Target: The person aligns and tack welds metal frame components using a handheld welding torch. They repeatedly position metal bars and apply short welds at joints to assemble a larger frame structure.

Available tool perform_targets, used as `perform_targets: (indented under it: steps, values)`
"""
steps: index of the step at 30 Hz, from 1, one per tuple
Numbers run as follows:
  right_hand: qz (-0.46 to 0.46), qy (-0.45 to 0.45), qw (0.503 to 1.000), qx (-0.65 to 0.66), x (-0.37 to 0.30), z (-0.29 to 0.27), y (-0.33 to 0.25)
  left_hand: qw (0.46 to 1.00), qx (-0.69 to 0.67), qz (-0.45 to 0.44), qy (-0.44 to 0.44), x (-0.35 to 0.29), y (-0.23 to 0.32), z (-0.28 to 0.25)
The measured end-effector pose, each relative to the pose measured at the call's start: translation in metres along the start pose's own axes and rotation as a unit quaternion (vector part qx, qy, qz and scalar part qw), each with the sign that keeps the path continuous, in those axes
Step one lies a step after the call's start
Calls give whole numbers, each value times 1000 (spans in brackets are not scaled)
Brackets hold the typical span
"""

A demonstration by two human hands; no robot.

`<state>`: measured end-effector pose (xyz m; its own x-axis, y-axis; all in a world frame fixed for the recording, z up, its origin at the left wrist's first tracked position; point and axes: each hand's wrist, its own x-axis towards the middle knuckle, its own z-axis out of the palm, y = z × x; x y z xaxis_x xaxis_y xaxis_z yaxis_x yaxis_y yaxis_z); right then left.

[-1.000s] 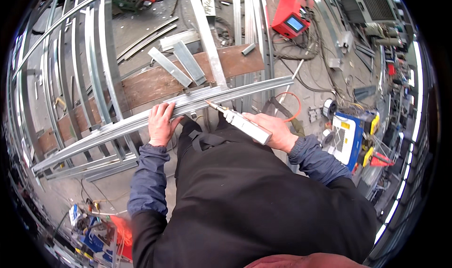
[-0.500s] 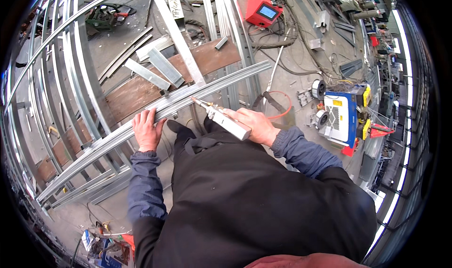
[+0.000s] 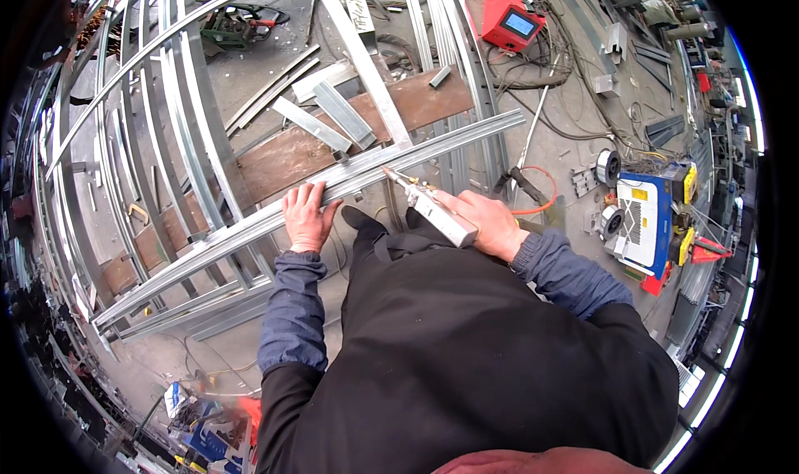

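Since half a second ago the whole view has swung, so that everything sits further to the right; against the metal, both hands have kept much the same places.

Largest is the metal frame (image 3: pixel 210 112), its many slats already laid out side by side, so the layout looks well advanced. Across its near side run the long rails (image 3: pixel 354 177), lying together at a slant. A bright crosspiece (image 3: pixel 363 58) meets them from beyond; whether that joint is fixed cannot be told from here. Beyond the rails is a brown board (image 3: pixel 279 164), and on it rest loose channel pieces (image 3: pixel 310 126), which appear not to be built in. No spark or glow shows at the joint, so work at this spot seems unfinished.

The left hand (image 3: pixel 308 218) lies on the rails, its fingers spread over the top and the thumb apart from them; any grip underneath is hidden. The right hand (image 3: pixel 483 220) is closed round the handheld tool (image 3: pixel 441 221), well apart from the left one. The rails pass under the left fingers and just beyond the right hand. Smallest, the tool's nozzle tip (image 3: pixel 385 171) points at the rails near the crosspiece, touching or nearly so; I cannot tell which.
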<state>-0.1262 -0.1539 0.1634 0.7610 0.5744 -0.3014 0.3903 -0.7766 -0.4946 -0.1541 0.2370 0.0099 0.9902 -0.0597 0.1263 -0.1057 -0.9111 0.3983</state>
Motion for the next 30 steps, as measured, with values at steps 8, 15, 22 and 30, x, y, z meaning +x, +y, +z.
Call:
perform_targets:
  steps: [8, 15, 22, 30]
  values:
    - [-15, 36, 999, 6, 0, 0, -6, 1000, 9, 0, 4, -2, -2, 0]
    - [-6, 25, 1000, 11, 0, -1, -5, 1000, 5, -1, 8, -1, -1, 0]
    - [1, 15, 1000, 13, -1, -2, -5, 1000, 8, 3, 19, -2, -1, 1]
    - [-1, 19, 1000, 5, -3, 3, 0, 1000, 7, -8, 1, -2, -3, 2]
